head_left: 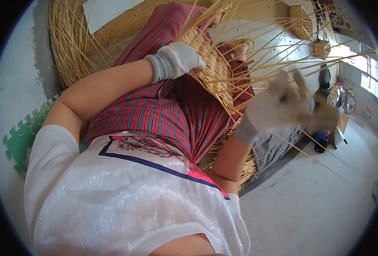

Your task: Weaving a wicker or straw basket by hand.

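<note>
So the half-woven wicker basket [216, 64] sits on the person's lap in the upper middle of the frame, resting on a red plaid skirt [163, 111], with loose cane strands [282, 55] fanning out toward the upper right. The left hand [178, 59], in a white knit glove, is closed over the near rim of the basket, fingers curled down onto the weave. The right hand [278, 106], also gloved, is up at the right centre, well off the basket body, and it's blurred. Its fingers look spread, and one thin strand [321, 164] runs down to the lower right from about there, but I can't tell if it's actually gripped. A big bundle of raw cane [69, 47] lies at the upper left, and small finished baskets [302, 21] sit at the upper right.
</note>
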Tool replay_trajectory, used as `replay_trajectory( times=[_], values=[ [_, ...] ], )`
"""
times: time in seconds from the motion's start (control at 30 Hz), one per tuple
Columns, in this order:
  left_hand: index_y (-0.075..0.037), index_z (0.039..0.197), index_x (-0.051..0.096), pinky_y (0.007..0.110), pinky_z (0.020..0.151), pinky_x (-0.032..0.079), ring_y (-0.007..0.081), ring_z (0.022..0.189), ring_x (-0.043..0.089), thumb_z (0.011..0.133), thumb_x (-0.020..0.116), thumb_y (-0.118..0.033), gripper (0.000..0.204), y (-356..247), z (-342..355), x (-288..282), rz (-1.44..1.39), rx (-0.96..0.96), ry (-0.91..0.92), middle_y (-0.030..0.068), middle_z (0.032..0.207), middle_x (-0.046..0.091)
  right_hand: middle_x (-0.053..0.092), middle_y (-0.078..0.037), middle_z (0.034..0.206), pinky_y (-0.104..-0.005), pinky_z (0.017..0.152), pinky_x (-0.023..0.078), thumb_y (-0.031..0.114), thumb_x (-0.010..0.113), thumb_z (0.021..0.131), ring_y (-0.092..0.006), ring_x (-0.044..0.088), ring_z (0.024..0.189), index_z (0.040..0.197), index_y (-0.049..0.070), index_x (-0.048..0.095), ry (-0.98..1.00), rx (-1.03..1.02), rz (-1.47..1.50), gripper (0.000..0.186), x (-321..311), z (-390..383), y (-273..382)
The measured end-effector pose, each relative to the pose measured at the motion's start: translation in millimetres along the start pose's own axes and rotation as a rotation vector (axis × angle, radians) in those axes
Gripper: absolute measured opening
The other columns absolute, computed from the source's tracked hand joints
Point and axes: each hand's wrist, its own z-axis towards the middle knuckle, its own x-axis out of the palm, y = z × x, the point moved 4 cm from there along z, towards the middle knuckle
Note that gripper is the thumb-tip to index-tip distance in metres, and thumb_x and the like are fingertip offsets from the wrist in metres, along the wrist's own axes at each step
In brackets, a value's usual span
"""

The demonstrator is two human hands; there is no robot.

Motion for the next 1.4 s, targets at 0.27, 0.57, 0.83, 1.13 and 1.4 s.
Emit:
replay_trajectory(
  times=[0.27,0.57,0.83,1.13,1.4],
  values=[
    [-0.023,0.144,0.059,0.044,0.114,0.042,0.025,0.122,0.059,0.095,0.052,-0.012,0.051,-2.0,-35.3,40.8,0.38,0.347,-0.768,0.0084,0.131,0.061,0.07,-0.022,0.082,-0.0506,0.068,0.053,0.026,0.055,0.1,-0.0434,0.068,0.077,0.102,0.005,0.068,0.564,0.206,0.235,0.025,146.5,8.4,-19.0],
    [-0.012,0.149,0.049,0.045,0.114,0.043,0.0246,0.121,0.065,0.1,0.044,-0.022,0.05,-32.4,4.9,48.2,0.455,0.361,-0.688,0.0119,0.135,0.064,0.069,-0.013,0.109,-0.0391,0.082,0.053,0.041,0.086,0.077,-0.0254,0.069,0.089,0.129,0.008,0.059,0.538,0.355,0.05,0.067,40.4,-26.0,-33.7],
    [-0.013,0.149,0.051,0.04,0.109,0.047,0.0213,0.125,0.064,0.099,0.048,-0.021,0.05,-26.1,8.1,62.2,0.527,0.384,-0.744,0.012,0.137,0.065,0.073,-0.008,0.092,-0.045,0.093,0.045,0.034,0.088,0.071,-0.0255,0.069,0.09,0.123,0.015,0.06,0.821,0.021,-0.331,0.062,3.9,-85.5,-69.7],
    [-0.013,0.136,0.063,0.033,0.091,0.049,0.0166,0.108,0.068,0.093,0.055,-0.018,0.044,-27.7,3.7,55.8,0.595,0.417,-0.748,0.005,0.118,0.071,0.067,-0.009,0.08,-0.0424,0.072,0.052,0.02,0.068,0.091,-0.0282,0.067,0.067,0.143,0.028,0.058,1.147,0.05,-0.441,0.053,-65.8,-137.4,-57.4],
    [-0.015,0.133,0.065,0.038,0.09,0.049,0.0211,0.111,0.066,0.084,0.062,-0.009,0.05,-39.8,5.7,45.5,0.478,0.47,-0.65,0.0049,0.12,0.071,0.072,-0.007,0.095,-0.021,0.06,0.049,0.048,0.058,0.103,-0.0084,0.066,0.074,0.115,-0.003,0.069,0.524,1.417,0.973,0.053,5.5,-218.9,-48.8]
  ],
)
